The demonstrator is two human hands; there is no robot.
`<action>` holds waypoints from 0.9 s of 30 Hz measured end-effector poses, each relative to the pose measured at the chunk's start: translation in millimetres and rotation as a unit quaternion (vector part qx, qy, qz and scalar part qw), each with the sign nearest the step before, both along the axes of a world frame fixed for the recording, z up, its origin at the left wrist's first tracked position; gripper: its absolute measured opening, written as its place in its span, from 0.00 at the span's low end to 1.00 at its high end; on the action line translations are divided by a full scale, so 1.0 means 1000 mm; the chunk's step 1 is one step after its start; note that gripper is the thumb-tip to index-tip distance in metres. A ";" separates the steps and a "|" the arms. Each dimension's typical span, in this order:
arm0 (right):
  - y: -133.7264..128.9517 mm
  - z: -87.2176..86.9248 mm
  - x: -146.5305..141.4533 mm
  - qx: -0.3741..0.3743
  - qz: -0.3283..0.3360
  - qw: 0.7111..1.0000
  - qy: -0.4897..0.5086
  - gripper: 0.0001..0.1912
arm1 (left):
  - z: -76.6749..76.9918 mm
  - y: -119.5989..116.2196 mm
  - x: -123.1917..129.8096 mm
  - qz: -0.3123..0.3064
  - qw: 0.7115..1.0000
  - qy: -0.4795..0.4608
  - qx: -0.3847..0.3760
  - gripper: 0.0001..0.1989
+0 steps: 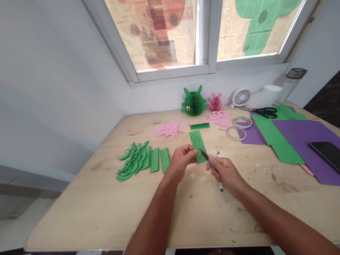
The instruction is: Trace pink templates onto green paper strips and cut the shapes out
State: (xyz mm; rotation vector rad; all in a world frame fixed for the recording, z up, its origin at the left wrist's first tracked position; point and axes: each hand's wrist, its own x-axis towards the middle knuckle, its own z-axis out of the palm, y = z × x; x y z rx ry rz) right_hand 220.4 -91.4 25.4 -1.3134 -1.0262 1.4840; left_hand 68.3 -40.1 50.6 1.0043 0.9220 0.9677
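Observation:
A green paper strip (197, 139) with curved lines drawn on it is pinched by my left hand (183, 157) near its lower left edge. My right hand (222, 172) grips a dark-tipped tool, seemingly a small pair of scissors (204, 154), whose tip meets the strip's right side. The fingers hide most of its handle. Partly under my right hand, a white marker (221, 185) lies on the table. Left of my hands are two more marked green strips (164, 160) and a pile of cut green paper pieces (132, 164).
Pink paper cutouts (169, 129) lie farther back, near a folded green strip (200, 126). Green (194, 103) and pink (215, 103) paper figures stand by the wall. Tape rolls (236, 133), black-handled scissors (267, 112), purple sheets (305, 132) and a phone (326, 154) are at right.

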 end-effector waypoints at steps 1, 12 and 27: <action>0.000 0.000 0.000 0.003 -0.003 1.000 -0.005 0.26 | 0.000 0.000 0.000 0.001 1.000 0.000 -0.001 0.14; 0.004 0.012 0.009 0.056 -0.102 0.993 0.018 0.23 | -0.001 -0.001 0.000 -0.026 1.000 0.013 -0.004 0.14; 0.009 0.001 0.010 0.093 -0.177 0.980 -0.016 0.18 | -0.012 -0.006 0.013 -0.054 0.997 0.052 0.002 0.11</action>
